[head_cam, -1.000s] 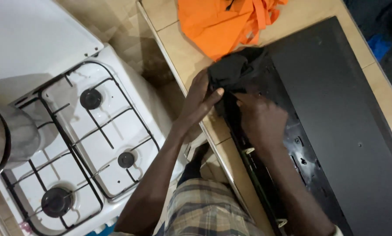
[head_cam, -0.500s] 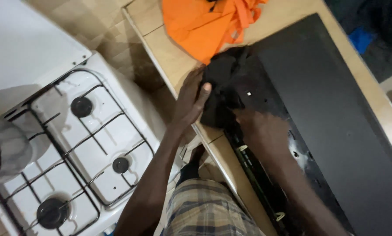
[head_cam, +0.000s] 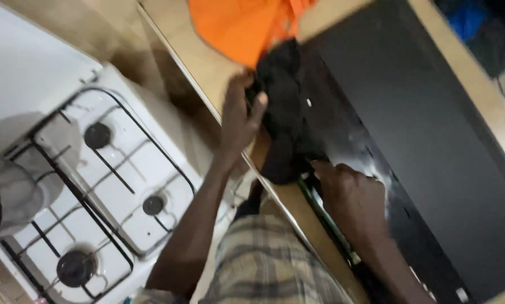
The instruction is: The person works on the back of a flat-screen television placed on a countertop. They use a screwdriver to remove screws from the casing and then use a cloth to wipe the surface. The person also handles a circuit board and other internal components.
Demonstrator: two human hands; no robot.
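Black cloth (head_cam: 283,112), crumpled and blurred, lay bunched on the dark panel (head_cam: 410,112) beside an orange garment (head_cam: 235,28); left hand (head_cam: 238,121) clutched its edge, right hand (head_cam: 351,194) pressed flat, fingers closed

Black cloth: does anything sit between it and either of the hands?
Nothing visible does. The left hand is already on the black cloth at the edge of the black panel, and the right hand rests just below the cloth. The orange cloth lies beyond it.
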